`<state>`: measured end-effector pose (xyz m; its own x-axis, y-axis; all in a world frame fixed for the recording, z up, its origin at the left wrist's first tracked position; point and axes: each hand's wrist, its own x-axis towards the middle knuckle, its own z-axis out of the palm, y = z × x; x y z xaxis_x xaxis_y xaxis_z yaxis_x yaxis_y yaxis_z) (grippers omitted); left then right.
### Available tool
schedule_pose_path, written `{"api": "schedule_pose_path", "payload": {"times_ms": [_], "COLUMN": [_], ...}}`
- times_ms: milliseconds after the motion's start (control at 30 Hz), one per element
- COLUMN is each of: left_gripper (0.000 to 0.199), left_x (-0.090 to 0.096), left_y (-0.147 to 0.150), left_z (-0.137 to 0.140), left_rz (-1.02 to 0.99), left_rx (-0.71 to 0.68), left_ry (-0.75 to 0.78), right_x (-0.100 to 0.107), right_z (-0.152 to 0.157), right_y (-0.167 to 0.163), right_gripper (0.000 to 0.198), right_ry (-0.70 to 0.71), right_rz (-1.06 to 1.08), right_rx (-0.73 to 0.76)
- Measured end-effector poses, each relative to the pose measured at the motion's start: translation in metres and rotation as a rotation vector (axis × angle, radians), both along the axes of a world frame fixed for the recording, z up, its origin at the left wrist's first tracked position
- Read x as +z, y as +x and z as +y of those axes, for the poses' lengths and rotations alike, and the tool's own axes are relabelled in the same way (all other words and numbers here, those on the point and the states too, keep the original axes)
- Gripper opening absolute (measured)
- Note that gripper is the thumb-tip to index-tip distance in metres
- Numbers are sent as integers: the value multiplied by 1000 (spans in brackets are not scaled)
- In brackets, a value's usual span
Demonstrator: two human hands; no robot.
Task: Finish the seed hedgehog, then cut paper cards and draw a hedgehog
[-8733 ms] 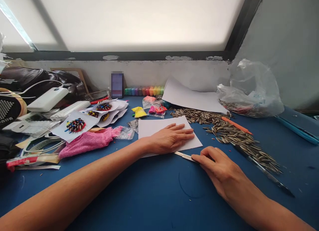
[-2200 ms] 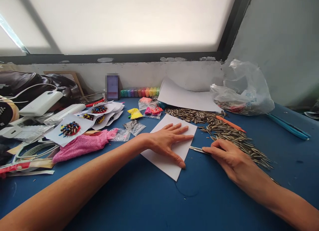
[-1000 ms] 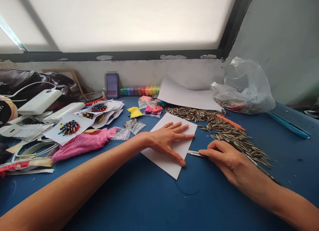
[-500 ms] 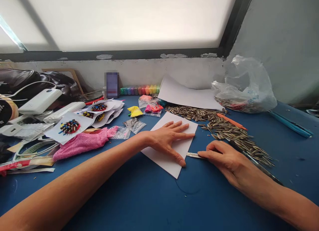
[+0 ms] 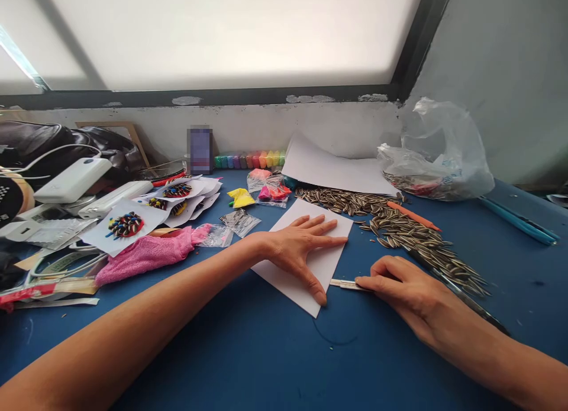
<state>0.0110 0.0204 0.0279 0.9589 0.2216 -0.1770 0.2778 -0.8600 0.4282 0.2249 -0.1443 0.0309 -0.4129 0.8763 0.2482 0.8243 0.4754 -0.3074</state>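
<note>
A: so the right hand [image 5: 412, 298] and its slim tool [image 5: 344, 284] slid a bit lower along the paper [image 5: 290, 284] since the last frame. rest of it?

B: pink cloth [image 5: 151, 254] at left, left hand [image 5: 297, 245] mid-frame, fingers spread flat on that center paper. tool's tip is at the paper's right edge, other end pinched in right fingers. seeds [image 5: 412, 236] piled at right.

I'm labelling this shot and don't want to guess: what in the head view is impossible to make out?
All in the head view:
- White paper: partly hidden under the left hand.
- Thin pale strip: near end covered by the right hand; contact with the paper's edge too fine to tell.
- Phone: screen blurred by pixelation.
- Dark bag: cut off by the left edge.
</note>
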Motion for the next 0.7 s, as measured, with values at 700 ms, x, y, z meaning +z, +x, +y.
{"api": "schedule_pose_path", "payload": {"times_ms": [700], "left_gripper": [125], "left_x": [-1], "left_y": [0], "left_z": [-1], "left_rz": [-5], "left_rx": [-9], "left_ry": [34], "right_x": [-4], "right_z": [-4], "right_y": [-5], "right_gripper": [31], "right_ry": [-40], "right_rz": [-16], "right_rx": [46]}}
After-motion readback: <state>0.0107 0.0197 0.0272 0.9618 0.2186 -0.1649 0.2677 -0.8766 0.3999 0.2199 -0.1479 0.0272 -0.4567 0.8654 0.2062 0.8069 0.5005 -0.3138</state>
